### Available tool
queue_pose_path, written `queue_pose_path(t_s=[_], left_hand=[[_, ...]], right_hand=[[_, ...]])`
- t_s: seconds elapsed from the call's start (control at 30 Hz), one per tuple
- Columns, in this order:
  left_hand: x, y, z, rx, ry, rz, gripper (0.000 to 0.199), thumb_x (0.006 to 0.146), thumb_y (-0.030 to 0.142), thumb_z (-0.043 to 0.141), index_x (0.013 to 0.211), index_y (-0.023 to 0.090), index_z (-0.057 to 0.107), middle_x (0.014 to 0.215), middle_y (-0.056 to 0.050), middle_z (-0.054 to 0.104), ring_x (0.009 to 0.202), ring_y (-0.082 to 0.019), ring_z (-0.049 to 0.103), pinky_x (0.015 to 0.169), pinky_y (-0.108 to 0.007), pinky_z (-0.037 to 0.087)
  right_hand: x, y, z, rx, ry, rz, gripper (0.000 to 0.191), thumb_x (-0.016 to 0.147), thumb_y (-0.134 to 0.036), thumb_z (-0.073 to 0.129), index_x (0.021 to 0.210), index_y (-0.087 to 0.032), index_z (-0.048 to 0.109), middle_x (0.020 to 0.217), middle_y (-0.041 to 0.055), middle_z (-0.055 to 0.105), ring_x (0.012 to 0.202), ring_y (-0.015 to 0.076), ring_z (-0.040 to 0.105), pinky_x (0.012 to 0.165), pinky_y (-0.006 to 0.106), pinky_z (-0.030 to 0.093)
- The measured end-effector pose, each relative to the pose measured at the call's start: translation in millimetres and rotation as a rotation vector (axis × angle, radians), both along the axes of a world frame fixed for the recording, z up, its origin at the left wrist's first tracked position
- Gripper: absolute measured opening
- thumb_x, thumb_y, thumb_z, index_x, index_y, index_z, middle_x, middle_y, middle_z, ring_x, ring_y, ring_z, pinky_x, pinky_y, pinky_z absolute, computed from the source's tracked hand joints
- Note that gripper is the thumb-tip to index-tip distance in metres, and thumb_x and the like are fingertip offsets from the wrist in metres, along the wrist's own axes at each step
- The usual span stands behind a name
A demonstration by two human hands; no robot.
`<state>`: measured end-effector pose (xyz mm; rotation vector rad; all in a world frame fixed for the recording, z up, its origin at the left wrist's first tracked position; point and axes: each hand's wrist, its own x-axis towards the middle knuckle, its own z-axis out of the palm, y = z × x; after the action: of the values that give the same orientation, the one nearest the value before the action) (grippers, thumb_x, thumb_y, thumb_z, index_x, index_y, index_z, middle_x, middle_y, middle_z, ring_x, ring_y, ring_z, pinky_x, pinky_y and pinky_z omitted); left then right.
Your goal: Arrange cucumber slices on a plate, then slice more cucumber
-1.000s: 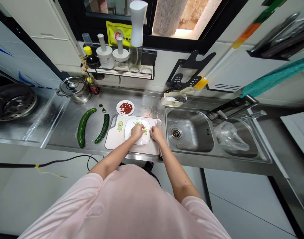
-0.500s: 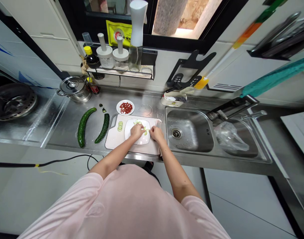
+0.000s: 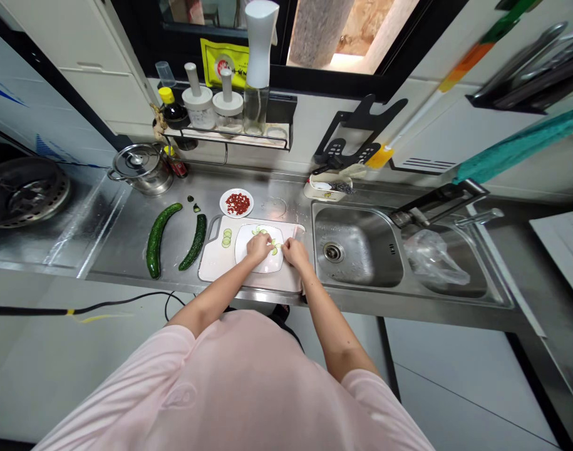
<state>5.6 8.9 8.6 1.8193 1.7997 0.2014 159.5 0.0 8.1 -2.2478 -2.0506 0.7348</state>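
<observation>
The fingers (image 3: 266,252) of the left hand (image 3: 257,248) are bent and drawn close together, and they rest over a white oval plate (image 3: 242,250). The right hand (image 3: 294,252) has its fingers bunched in the same way, with the tips turned toward thin cucumber slices (image 3: 275,249) at about 3 o'clock on the plate. I cannot tell if either hand really pinches a slice. More slices lie in a curve at 12 o'clock on the plate. The plate sits on a white cutting board (image 3: 211,266), and a small row of loose slices (image 3: 227,238) lies on the board at its 9 o'clock. Farther away, at 9 o'clock on the steel bench (image 3: 117,244), are two dark green cucumbers (image 3: 157,241), and a steel pot (image 3: 140,169) stands at 10 o'clock. A small plate (image 3: 223,203) with red pieces is at 11 o'clock, and a steel sink (image 3: 356,216) is at 3 o'clock. The thin slices could slide or tear under too much finger pressure, and one slipping past the board's right edge could drop into the sink just beside it.
</observation>
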Motion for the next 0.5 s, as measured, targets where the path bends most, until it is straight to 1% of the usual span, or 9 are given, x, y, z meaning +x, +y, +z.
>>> queue_pose_path(t_s=[0.13, 0.23, 0.37, 0.5], left_hand=[[1.5, -3.3, 0.4, 0.036, 0.018, -0.061, 0.016, 0.083, 0.033, 0.057, 0.092, 0.023, 0.065, 0.100, -0.004, 0.063, 0.091, -0.017, 0.056, 0.074, -0.026, 0.040], [2.3, -7.1, 0.5, 0.067, 0.024, -0.110, 0.016, 0.086, 0.030, 0.053, 0.092, 0.023, 0.065, 0.097, -0.004, 0.064, 0.091, -0.018, 0.057, 0.073, -0.026, 0.040], [-0.2, -14.4, -1.2, 0.143, 0.019, -0.126, 0.019, 0.088, 0.026, 0.051, 0.100, 0.023, 0.064, 0.100, -0.004, 0.064, 0.096, -0.017, 0.055, 0.076, -0.026, 0.041], [-5.5, -22.8, -6.8, 0.239, 0.033, -0.162, 0.023, 0.089, 0.024, 0.048, 0.104, 0.024, 0.065, 0.101, -0.005, 0.062, 0.099, -0.018, 0.053, 0.078, -0.026, 0.042]], right_hand=[[1.3, 0.3, -3.6, 0.008, 0.005, 0.011, 0.023, 0.087, -0.033, 0.044, 0.092, -0.018, 0.062, 0.090, 0.0068, 0.066, 0.078, 0.0166, 0.056, 0.063, 0.023, 0.033], [2.3, 0.5, -6.7, 0.022, 0.012, 0.014, 0.023, 0.087, -0.032, 0.044, 0.092, -0.018, 0.062, 0.089, 0.0066, 0.066, 0.077, 0.0163, 0.056, 0.063, 0.023, 0.034], [2.3, 0.2, -8.3, 0.031, 0.017, -0.001, 0.022, 0.086, -0.032, 0.046, 0.092, -0.018, 0.062, 0.089, 0.0063, 0.066, 0.077, 0.0164, 0.056, 0.064, 0.023, 0.033], [1.6, -0.2, -7.2, 0.030, 0.016, -0.018, 0.024, 0.086, -0.034, 0.046, 0.091, -0.018, 0.063, 0.089, 0.0068, 0.066, 0.077, 0.0164, 0.056, 0.064, 0.023, 0.034]])
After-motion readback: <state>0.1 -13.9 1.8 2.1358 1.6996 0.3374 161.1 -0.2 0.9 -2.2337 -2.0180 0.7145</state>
